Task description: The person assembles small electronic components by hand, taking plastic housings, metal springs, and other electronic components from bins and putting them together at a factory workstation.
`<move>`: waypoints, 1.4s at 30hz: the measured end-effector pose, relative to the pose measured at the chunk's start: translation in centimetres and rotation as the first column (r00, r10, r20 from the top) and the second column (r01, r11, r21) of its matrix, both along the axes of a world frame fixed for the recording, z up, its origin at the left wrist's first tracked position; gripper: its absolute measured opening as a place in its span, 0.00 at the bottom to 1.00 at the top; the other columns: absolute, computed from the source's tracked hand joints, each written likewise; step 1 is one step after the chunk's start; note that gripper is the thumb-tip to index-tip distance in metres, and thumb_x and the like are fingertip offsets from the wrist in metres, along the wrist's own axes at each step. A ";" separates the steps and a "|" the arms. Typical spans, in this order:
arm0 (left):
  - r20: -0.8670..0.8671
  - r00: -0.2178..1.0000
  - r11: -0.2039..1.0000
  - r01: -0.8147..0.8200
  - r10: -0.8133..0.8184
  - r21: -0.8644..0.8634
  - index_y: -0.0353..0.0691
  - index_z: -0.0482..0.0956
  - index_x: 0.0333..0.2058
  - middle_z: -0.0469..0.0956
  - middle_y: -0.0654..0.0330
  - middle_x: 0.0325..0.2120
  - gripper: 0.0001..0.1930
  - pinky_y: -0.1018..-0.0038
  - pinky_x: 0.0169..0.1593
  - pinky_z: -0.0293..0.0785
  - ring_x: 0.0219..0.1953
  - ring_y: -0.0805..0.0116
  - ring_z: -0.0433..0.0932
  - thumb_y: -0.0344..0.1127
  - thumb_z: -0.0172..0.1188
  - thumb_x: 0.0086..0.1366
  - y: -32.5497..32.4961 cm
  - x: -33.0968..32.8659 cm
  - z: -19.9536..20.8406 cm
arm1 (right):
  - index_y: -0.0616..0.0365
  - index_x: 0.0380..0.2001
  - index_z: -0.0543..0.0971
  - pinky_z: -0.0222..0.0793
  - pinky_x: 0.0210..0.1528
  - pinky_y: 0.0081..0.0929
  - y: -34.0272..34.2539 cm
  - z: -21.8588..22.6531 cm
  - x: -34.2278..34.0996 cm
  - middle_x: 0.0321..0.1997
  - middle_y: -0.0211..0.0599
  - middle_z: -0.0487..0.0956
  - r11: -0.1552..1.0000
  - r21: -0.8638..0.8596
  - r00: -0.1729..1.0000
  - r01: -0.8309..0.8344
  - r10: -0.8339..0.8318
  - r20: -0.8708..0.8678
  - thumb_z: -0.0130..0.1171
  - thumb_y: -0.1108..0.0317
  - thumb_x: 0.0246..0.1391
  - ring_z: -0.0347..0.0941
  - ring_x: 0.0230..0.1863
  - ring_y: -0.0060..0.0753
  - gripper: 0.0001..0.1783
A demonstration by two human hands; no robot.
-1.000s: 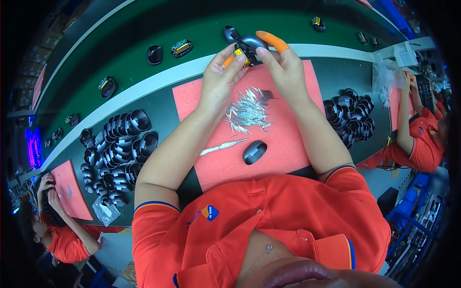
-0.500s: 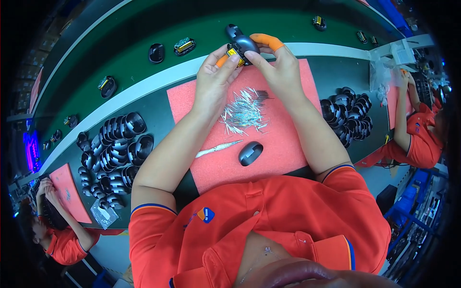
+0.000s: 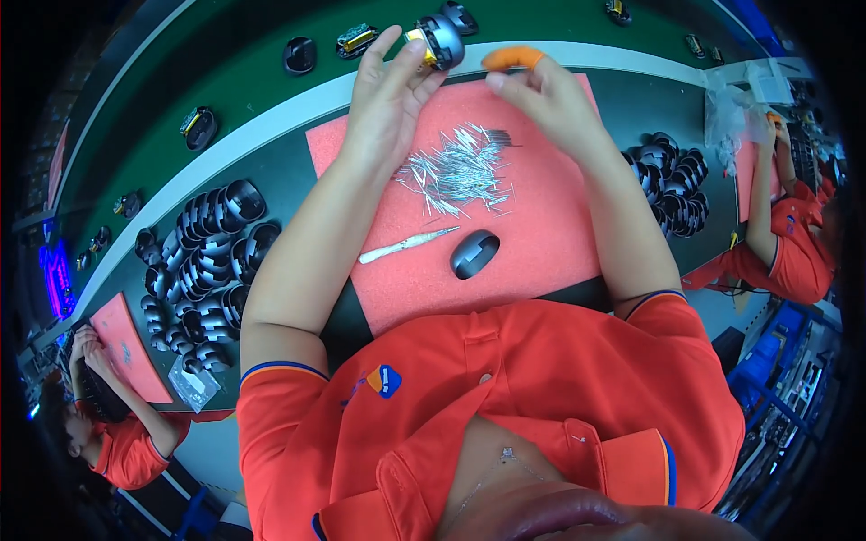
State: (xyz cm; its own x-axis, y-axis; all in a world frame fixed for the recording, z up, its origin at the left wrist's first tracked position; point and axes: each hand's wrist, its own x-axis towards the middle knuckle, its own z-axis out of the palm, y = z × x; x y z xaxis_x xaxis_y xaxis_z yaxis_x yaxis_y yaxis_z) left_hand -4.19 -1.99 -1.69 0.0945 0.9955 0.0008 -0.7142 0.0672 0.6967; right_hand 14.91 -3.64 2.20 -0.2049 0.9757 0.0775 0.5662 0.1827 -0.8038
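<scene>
Head view: far left, a co-worker (image 3: 133, 437) is sitting beside a pink mat (image 3: 135, 352); a clear bag (image 3: 194, 383) is lying near a cluster of dark curved shells (image 3: 203, 279). Blue-and-orange badge (image 3: 386, 380) is showing on the person's red shirt, its print too small for reading. Left hand (image 3: 388, 104) is pinching a rounded grey unit (image 3: 442, 41) between thumb and fingers, one finger standing up clear of it; the far-side grip is hiding, so exact contact is staying uncertain. Unit is hanging over the pale rail by the green belt, its yellow block facing left, no legible label showing. It is looking light, stiff and likely slippery on its smooth dome, with exposed innards probably fragile; the shell's sides are seeming the safest hold. Below, a pile of thin pins (image 3: 460, 171), a whitish pen-like tool (image 3: 410, 243) and a loose dark shell (image 3: 475, 254) are lying on pink foam (image 3: 541, 261). Right hand (image 3: 546, 95) is curling, thumb and orange-covered finger slightly apart, nothing visible between. More shells (image 3: 672, 185) are clustering right; another co-worker (image 3: 785, 243) is sitting beyond.
</scene>
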 end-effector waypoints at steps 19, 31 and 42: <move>-0.071 0.957 0.958 0.284 -0.281 0.036 0.40 0.61 0.57 0.74 0.55 0.42 0.24 0.81 0.35 0.70 0.32 0.75 0.73 0.47 0.50 0.69 -0.4 1.0 0.7 | 0.58 0.36 0.74 0.66 0.44 0.19 0.1 1.9 2.8 0.38 0.32 0.78 0.930 -0.317 0.940 -0.187 0.076 -0.333 0.58 0.70 0.55 0.71 0.33 0.18 0.07; -0.405 0.892 0.942 0.289 -0.200 0.169 0.36 0.63 0.53 0.71 0.56 0.44 0.28 0.77 0.50 0.71 0.47 0.72 0.72 0.33 0.66 0.58 -1.6 2.0 1.6 | 0.60 0.38 0.79 0.66 0.49 0.22 -0.6 2.6 0.3 0.40 0.33 0.78 0.979 0.189 0.932 0.072 0.002 -0.363 0.59 0.69 0.54 0.73 0.43 0.23 0.09; -0.413 0.885 0.947 0.292 -0.215 0.133 0.38 0.64 0.53 0.71 0.60 0.41 0.29 0.82 0.37 0.73 0.37 0.78 0.73 0.34 0.67 0.56 -1.4 1.6 2.1 | 0.62 0.36 0.80 0.66 0.53 0.24 -0.9 1.5 -0.7 0.47 0.34 0.75 0.888 0.453 0.989 0.079 -0.014 -0.145 0.61 0.72 0.51 0.72 0.49 0.30 0.08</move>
State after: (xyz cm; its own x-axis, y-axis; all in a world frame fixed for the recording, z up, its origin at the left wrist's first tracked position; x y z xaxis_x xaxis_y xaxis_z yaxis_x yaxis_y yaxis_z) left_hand -2.55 -3.41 0.45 0.3746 0.9224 0.0942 -0.3597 0.0509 0.9317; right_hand 14.19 -4.52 3.65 -0.1162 0.8339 0.5396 0.4761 0.5236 -0.7065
